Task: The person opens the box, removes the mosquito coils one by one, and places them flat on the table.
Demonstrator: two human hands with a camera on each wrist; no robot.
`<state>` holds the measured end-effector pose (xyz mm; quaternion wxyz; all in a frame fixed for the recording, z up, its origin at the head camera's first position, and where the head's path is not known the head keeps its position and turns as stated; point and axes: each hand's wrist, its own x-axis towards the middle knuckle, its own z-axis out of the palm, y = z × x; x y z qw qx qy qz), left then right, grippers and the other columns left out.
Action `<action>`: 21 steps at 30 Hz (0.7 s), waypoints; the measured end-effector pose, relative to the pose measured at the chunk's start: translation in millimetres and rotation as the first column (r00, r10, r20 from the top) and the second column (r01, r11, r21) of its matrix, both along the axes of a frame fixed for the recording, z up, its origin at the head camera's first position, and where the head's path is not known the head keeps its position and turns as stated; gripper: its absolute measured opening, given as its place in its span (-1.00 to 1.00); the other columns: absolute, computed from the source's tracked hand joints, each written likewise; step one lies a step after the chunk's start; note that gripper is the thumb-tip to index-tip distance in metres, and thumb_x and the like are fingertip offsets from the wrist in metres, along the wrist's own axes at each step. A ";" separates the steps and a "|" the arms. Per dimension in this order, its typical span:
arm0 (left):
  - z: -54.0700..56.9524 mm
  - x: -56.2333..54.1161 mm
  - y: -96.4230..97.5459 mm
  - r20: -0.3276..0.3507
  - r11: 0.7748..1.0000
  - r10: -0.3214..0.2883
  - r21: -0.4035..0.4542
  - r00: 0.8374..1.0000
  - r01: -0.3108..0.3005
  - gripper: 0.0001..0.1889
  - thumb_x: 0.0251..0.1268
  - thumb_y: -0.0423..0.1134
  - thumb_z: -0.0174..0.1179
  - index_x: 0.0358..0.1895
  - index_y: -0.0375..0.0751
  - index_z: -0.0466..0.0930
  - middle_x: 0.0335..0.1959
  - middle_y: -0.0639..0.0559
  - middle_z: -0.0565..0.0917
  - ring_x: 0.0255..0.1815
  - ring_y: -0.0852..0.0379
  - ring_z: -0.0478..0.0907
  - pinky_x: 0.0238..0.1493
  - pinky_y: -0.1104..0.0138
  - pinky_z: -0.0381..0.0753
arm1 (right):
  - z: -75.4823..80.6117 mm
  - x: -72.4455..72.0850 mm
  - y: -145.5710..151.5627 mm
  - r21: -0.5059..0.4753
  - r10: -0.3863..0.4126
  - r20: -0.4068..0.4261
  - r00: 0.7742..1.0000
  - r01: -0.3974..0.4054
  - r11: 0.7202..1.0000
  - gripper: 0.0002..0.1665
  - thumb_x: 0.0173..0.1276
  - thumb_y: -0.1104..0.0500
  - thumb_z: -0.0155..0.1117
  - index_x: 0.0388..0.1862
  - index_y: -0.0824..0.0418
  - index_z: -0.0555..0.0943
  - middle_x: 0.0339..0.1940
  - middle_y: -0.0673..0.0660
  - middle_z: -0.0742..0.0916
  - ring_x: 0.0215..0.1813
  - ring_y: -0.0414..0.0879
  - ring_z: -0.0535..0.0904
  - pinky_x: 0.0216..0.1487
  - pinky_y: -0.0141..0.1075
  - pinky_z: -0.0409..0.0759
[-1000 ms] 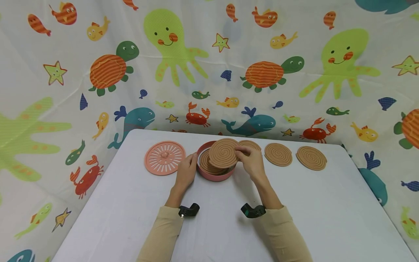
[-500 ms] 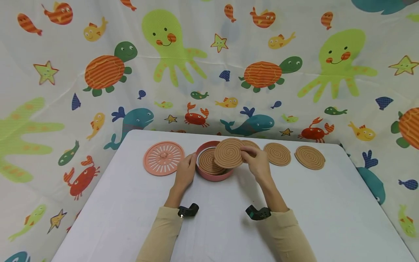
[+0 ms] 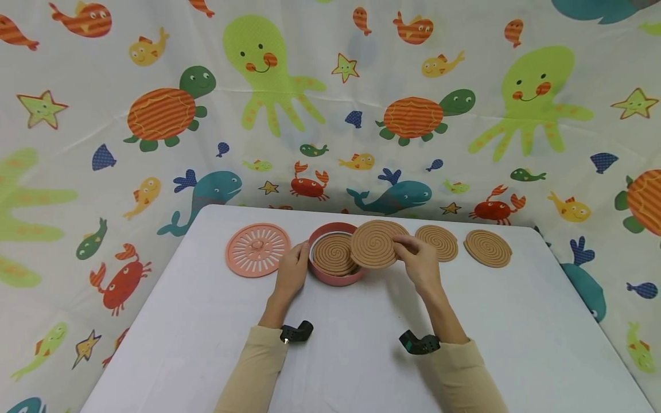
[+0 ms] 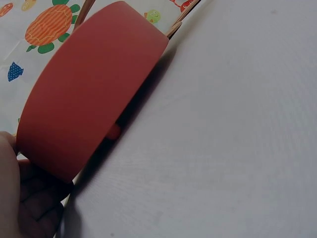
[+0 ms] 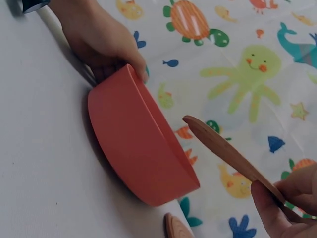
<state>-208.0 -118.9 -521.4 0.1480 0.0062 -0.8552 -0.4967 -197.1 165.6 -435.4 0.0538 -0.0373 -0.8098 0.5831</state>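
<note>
In the head view, a round red tin (image 3: 338, 281) stands at the table's middle with a brown mosquito coil (image 3: 333, 253) lying inside. My left hand (image 3: 292, 267) grips the tin's left side, thumb at the rim. My right hand (image 3: 422, 265) pinches another mosquito coil (image 3: 376, 244) by its right edge, raised and overlapping the tin's right rim. From the right wrist view, this coil (image 5: 228, 151) appears nearly edge-on between thumb and fingers, apart from the tin (image 5: 138, 144). The left wrist view shows mostly the tin's outer wall (image 4: 94, 74).
Left of the tin lies a pink slotted lid (image 3: 258, 263) with a small knob. Two mosquito coils, a nearer one (image 3: 438, 243) and a farther one (image 3: 488, 249), lie flat to the right on the white table (image 3: 341, 355). Behind hangs a sea-animal curtain (image 3: 330, 86).
My right hand has carried its coil rightward from above the tin, uncovering the coil inside and covering one that lay on the table. My left hand has stayed at the tin.
</note>
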 end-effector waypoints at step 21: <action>-0.4 0.7 0.4 0.016 1.000 -0.010 -0.002 1.000 0.010 -0.55 0.62 -0.03 -0.09 0.23 -0.25 0.61 0.17 -0.17 0.69 0.31 -0.07 0.58 0.32 0.01 0.55 | -4.1 15.5 39.8 0.049 -0.079 0.012 0.997 0.078 0.996 -0.66 0.49 0.17 0.23 0.15 0.28 0.66 0.08 0.28 0.73 -0.22 -0.40 0.65 -0.13 -0.61 0.65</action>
